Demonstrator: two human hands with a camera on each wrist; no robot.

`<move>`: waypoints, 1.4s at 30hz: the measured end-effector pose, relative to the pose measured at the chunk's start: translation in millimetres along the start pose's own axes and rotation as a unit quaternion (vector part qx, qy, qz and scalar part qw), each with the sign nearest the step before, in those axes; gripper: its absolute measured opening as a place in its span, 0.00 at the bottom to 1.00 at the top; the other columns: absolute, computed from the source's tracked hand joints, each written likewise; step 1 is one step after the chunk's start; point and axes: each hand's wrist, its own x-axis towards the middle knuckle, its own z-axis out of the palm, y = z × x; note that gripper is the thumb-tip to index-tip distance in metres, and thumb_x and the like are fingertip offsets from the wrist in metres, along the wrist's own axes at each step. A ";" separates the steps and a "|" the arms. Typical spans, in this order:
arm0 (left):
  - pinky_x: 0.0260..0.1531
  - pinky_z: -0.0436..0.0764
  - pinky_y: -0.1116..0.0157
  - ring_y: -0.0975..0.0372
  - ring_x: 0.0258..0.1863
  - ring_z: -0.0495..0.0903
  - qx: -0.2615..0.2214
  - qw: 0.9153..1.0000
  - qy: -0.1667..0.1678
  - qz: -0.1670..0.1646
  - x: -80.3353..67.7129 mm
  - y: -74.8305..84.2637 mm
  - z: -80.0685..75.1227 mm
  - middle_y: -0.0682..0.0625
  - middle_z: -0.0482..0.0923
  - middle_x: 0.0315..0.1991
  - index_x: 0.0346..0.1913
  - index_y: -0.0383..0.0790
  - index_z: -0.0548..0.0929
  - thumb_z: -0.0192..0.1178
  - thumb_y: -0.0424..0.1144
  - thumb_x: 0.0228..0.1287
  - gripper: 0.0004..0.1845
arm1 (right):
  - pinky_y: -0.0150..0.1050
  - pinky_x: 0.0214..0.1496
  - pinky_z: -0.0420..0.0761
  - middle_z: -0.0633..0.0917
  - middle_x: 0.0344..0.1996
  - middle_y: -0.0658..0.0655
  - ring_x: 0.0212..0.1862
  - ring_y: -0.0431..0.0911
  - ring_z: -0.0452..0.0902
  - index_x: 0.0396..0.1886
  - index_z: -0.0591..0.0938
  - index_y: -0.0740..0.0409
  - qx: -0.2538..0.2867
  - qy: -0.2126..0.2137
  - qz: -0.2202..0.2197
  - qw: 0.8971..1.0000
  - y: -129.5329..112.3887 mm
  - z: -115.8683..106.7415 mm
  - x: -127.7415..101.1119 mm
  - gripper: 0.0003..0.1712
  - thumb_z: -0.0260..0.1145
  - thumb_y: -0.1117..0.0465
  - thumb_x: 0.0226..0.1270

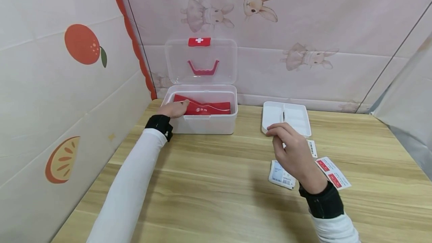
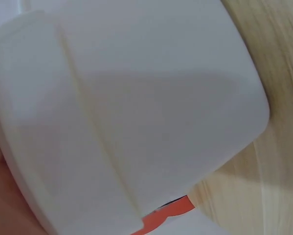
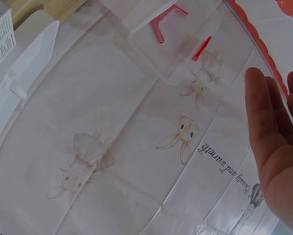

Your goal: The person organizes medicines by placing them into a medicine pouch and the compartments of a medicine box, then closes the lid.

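Head view: your left hand (image 1: 173, 109) rests on the box (image 1: 202, 121) rim, holding nothing; a push could slide it. Your right hand (image 1: 294, 153) hovers loose and empty over the packets (image 1: 281, 175).

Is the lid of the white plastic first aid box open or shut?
Open. The clear lid with red cross label stands upright behind the white plastic first aid box, and the red packet inside shows.

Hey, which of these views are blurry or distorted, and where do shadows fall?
Head view: sharp, wide-angle bend at the edges, soft shadows beneath both arms on the light wooden table. Left wrist view: too close, the white plastic first-aid box fills it, blurred. Right wrist view: tilted, right hand slightly soft.
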 end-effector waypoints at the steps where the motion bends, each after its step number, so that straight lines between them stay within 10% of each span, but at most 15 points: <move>1: 0.69 0.60 0.44 0.42 0.66 0.63 -0.006 1.000 -0.013 -0.002 0.7 0.7 -0.7 0.35 0.62 0.70 0.77 0.35 0.56 0.24 0.58 0.78 0.37 | 0.21 0.41 0.72 0.84 0.39 0.58 0.39 0.46 0.80 0.35 0.83 0.64 -0.001 0.000 0.000 1.000 0.2 -0.3 0.0 0.13 0.56 0.80 0.63; 11: 0.75 0.46 0.45 0.44 0.76 0.46 -0.078 0.993 -0.092 0.016 6.4 3.7 -4.1 0.36 0.44 0.78 0.79 0.35 0.43 0.27 0.58 0.79 0.38 | 0.22 0.41 0.74 0.85 0.38 0.57 0.39 0.46 0.81 0.35 0.84 0.64 -0.003 0.010 -0.005 1.000 3.1 -1.3 0.5 0.15 0.56 0.82 0.61; 25: 0.73 0.51 0.43 0.44 0.70 0.53 -0.070 0.992 -0.110 0.003 15.5 -0.4 -5.8 0.36 0.57 0.70 0.77 0.33 0.53 0.36 0.56 0.78 0.36 | 0.21 0.44 0.74 0.85 0.38 0.58 0.39 0.46 0.81 0.35 0.83 0.65 -0.005 0.005 0.001 1.000 4.5 -2.8 0.8 0.14 0.56 0.82 0.60; 36: 0.69 0.62 0.44 0.44 0.65 0.65 -0.018 0.999 -0.012 0.044 19.1 0.6 -4.8 0.35 0.66 0.67 0.74 0.30 0.61 0.37 0.55 0.79 0.34 | 0.26 0.41 0.76 0.85 0.37 0.56 0.39 0.45 0.82 0.35 0.84 0.64 -0.017 0.011 -0.004 1.000 4.1 -3.1 2.1 0.15 0.57 0.83 0.60; 42: 0.40 0.72 0.57 0.52 0.35 0.71 -0.033 0.992 0.078 0.089 13.5 2.2 -3.5 0.44 0.68 0.30 0.39 0.34 0.74 0.36 0.49 0.80 0.23 | 0.25 0.41 0.76 0.85 0.37 0.56 0.39 0.44 0.81 0.35 0.84 0.64 -0.014 0.008 0.001 1.000 3.5 -3.3 1.1 0.15 0.57 0.83 0.60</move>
